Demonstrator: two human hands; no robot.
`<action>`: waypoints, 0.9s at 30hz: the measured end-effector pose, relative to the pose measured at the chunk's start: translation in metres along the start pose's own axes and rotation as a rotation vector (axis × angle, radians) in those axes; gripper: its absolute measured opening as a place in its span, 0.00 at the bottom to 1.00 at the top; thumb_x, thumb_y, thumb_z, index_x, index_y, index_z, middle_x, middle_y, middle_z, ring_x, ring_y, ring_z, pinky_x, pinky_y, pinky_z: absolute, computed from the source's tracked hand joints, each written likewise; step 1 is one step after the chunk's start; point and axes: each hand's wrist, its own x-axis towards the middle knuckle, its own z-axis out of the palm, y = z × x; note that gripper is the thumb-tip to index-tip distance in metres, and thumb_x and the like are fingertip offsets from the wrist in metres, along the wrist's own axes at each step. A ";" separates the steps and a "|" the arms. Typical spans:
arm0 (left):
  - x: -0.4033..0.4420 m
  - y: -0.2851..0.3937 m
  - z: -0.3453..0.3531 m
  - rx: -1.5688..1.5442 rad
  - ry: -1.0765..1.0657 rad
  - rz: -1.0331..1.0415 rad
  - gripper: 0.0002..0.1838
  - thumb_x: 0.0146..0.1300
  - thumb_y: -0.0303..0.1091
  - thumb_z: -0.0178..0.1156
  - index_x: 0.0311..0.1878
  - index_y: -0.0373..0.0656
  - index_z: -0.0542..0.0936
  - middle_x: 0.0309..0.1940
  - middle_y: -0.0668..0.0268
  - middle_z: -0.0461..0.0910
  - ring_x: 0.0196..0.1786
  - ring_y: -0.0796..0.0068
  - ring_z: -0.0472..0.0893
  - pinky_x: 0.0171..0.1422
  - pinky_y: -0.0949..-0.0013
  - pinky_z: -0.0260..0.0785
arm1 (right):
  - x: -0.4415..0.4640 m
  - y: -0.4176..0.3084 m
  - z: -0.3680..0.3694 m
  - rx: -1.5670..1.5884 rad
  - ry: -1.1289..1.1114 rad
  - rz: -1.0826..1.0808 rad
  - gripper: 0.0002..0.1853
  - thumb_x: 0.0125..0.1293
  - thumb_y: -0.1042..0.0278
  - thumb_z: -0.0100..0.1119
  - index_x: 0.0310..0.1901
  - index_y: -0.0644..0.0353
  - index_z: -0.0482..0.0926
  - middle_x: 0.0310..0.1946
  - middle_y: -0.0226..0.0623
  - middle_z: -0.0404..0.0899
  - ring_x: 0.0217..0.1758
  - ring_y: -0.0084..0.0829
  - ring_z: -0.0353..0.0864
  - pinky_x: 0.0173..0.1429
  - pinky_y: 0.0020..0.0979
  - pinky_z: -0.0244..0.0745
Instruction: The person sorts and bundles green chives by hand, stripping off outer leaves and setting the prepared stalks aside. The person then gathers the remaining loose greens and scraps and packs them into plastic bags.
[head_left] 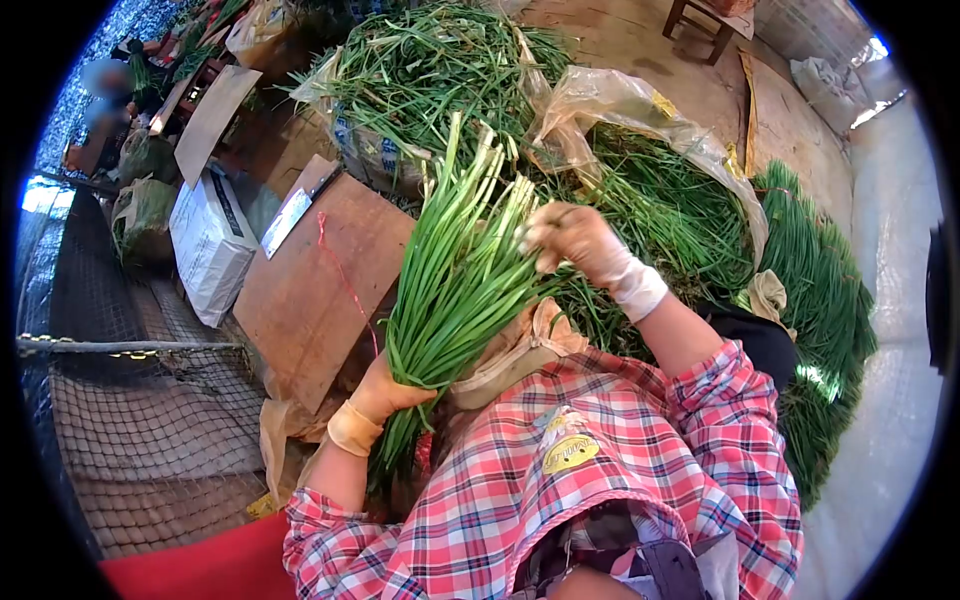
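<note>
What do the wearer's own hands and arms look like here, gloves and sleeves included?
The left hand and right hand wear thin, pale, snug gloves; the left cuff looks yellowish, the right cuff whiter. Plaid sleeves in pinkish red, white and dark blue end on the forearms.

Behind my right hand (575, 240), the thin glove's cuff (640, 290) is whitish; farther back, my gathered sleeve (725, 385) is pink, white and blue plaid, matching my yellow-printed front (480, 480).

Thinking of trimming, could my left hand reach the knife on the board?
Probably, once freed: your left hand grips the green bunch, but only the board and red string seem to lie towards the knife.
</note>
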 end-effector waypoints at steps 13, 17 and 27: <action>0.007 -0.005 -0.003 0.014 -0.044 -0.030 0.33 0.41 0.26 0.72 0.55 0.37 0.72 0.48 0.66 0.79 0.49 0.75 0.76 0.56 0.69 0.67 | -0.028 -0.027 -0.059 -1.357 0.346 -0.249 0.28 0.50 0.47 0.67 0.52 0.51 0.79 0.52 0.41 0.77 0.57 0.40 0.75 0.60 0.35 0.69; 0.006 0.005 0.005 0.120 0.000 0.019 0.31 0.42 0.25 0.71 0.54 0.36 0.73 0.47 0.66 0.79 0.48 0.75 0.77 0.55 0.70 0.68 | 0.022 -0.020 0.020 -1.769 0.019 -0.317 0.54 0.45 0.17 0.45 0.56 0.66 0.73 0.63 0.50 0.65 0.72 0.50 0.51 0.73 0.53 0.33; 0.011 0.029 0.011 0.146 -0.072 0.027 0.37 0.42 0.26 0.71 0.59 0.37 0.68 0.50 0.66 0.77 0.51 0.75 0.75 0.57 0.70 0.66 | 0.026 -0.001 0.046 -0.900 -0.119 -0.159 0.17 0.60 0.54 0.56 0.38 0.62 0.81 0.32 0.53 0.79 0.41 0.51 0.78 0.47 0.43 0.72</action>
